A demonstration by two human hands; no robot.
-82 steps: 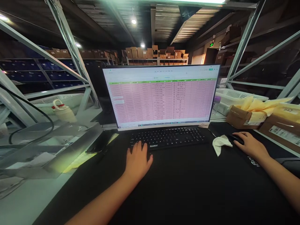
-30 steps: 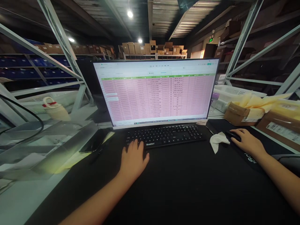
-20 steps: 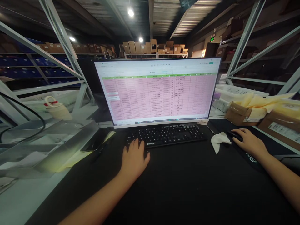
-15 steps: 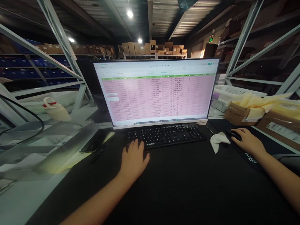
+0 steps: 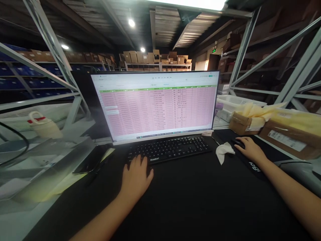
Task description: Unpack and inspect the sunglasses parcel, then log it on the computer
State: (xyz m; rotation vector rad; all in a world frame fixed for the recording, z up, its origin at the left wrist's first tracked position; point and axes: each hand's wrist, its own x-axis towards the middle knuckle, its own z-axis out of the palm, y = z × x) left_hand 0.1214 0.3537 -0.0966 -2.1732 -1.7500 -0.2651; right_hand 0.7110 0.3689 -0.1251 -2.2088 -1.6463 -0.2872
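Note:
My left hand (image 5: 136, 175) lies palm down with its fingers spread, the fingertips at the lower left edge of a black keyboard (image 5: 173, 148). Under my right hand (image 5: 249, 149) is a black computer mouse (image 5: 238, 143), with the fingers curved over it. The mouse rests on a dark mouse pad (image 5: 253, 167) with white lettering. Behind the keyboard stands a monitor (image 5: 155, 110) showing a pink spreadsheet with a green header row. A crumpled white tissue (image 5: 224, 151) lies between the keyboard and the mouse.
To the left are a dark phone (image 5: 91, 160), a translucent tray (image 5: 50, 170) and a cream bottle (image 5: 43, 125). Cardboard boxes (image 5: 283, 137) with yellow packaging and a white basket (image 5: 240, 101) stand at the right. Metal rack posts (image 5: 243, 50) frame the desk.
My view has turned slightly right and up, so the scene sits further left. Both hands stay at the keyboard and on the mouse. The spreadsheet looks the same.

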